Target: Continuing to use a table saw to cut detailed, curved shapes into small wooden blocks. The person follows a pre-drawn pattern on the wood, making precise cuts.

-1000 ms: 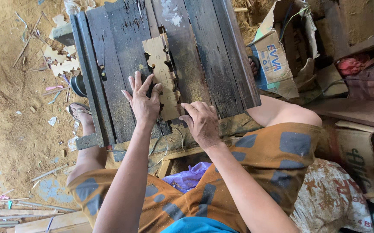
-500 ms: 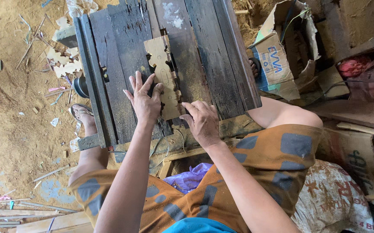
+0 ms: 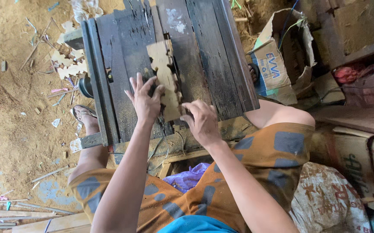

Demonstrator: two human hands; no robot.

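Two bare hands press one pale cut-out wooden piece [image 3: 165, 80] flat onto a dark plank table [image 3: 212, 56]. Nearest the camera sit the person's knees in orange cloth with grey squares, and a purple plastic bag [image 3: 189, 177] shows in the gap between them. The left hand [image 3: 144, 100] lies spread on the piece's near left edge, fingers [image 3: 139, 83] open and flat on wood and table, pinning rather than gripping. The right hand [image 3: 203, 121] rests at the piece's near right corner, fingers curled down against its end; whether they hook under the edge cannot be told. The piece is long and narrow with notched, jagged sides, and its long axis runs away from the person, along the table's planks, its far end pointing toward the table's far edge. It lies near the table's middle, beside a narrow dark slot in the planks, with nothing lying on the planks beyond its far end. One foot in a sandal [image 3: 83, 114] stands on the sandy floor left of the table. Farther left on the floor lies a small heap of similar pale cut-outs [image 3: 68, 64], their count unclear, among scattered sticks and scraps. To the right of the table stands one torn cardboard box [image 3: 273, 71], and more boxes and a red bundle [image 3: 346, 74] crowd the far right.
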